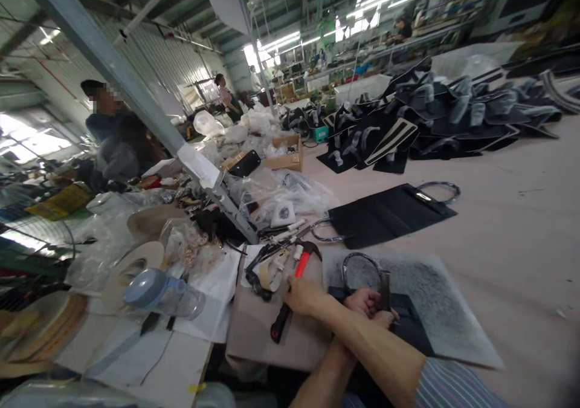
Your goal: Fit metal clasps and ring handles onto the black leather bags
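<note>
My forearms cross over the near edge of the table. The right one, in a striped sleeve, reaches left, and my right hand (302,294) is closed around the handle of a claw hammer (301,265) with a red and black grip. The hammer lies low at the table's edge, its head pointing away. Under it passes my left arm; my left hand (369,305) is closed on a dark strap tab (385,288) of a black bag panel (410,320). A plastic-wrapped loop handle (362,260) stands up beside that hand. The panel rests on a speckled pale board (446,299).
Another black bag panel (385,217) with two handles lies beyond the board. Stacked black panels (453,112) fill the back right. A tape roll (270,275) and tools sit left of the hammer. A plastic jar (163,296) lies farther left; a metal post (149,112) slants up. People stand behind.
</note>
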Demonstrator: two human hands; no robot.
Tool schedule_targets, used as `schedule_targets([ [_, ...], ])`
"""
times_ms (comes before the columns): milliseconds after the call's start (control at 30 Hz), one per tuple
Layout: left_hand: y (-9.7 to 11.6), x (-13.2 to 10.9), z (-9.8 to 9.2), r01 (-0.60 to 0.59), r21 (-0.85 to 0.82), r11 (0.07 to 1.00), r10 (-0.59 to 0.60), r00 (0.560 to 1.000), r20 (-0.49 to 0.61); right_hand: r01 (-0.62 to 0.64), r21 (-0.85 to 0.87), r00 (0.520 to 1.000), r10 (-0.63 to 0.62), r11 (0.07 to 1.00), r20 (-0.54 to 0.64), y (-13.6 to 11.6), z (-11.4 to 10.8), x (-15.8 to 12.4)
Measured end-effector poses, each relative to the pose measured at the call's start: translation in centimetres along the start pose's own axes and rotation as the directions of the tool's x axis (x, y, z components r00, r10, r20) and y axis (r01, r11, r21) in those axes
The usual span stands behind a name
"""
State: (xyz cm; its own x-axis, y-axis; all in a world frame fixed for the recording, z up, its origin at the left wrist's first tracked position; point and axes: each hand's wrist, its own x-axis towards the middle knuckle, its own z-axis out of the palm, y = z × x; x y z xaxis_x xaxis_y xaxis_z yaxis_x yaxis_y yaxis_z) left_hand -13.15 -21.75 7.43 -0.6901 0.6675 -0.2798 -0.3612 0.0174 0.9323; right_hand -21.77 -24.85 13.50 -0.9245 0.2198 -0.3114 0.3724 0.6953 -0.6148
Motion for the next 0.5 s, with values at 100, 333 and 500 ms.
schedule_targets([
  [100,-0.2,0.0,-0.1,-0.018,0.019,1.000,0.019,1.000,-0.020,-0.103,0.004,0.995,0.103,0.995,0.011,0.1,1.0,2.1],
  [333,-1.4,0.1,-0.3,-0.091,0.033,0.995,0.091,0.996,0.008,-0.202,0.211,0.953,0.242,0.956,-0.182,-1.0,1.3,1.8],
  [500,-2.0,0.7,-0.4,0.018,-0.010,1.000,-0.018,1.000,-0.020,-0.149,0.536,0.913,0.323,0.831,-0.247,-1.8,-0.9,1.8],
])
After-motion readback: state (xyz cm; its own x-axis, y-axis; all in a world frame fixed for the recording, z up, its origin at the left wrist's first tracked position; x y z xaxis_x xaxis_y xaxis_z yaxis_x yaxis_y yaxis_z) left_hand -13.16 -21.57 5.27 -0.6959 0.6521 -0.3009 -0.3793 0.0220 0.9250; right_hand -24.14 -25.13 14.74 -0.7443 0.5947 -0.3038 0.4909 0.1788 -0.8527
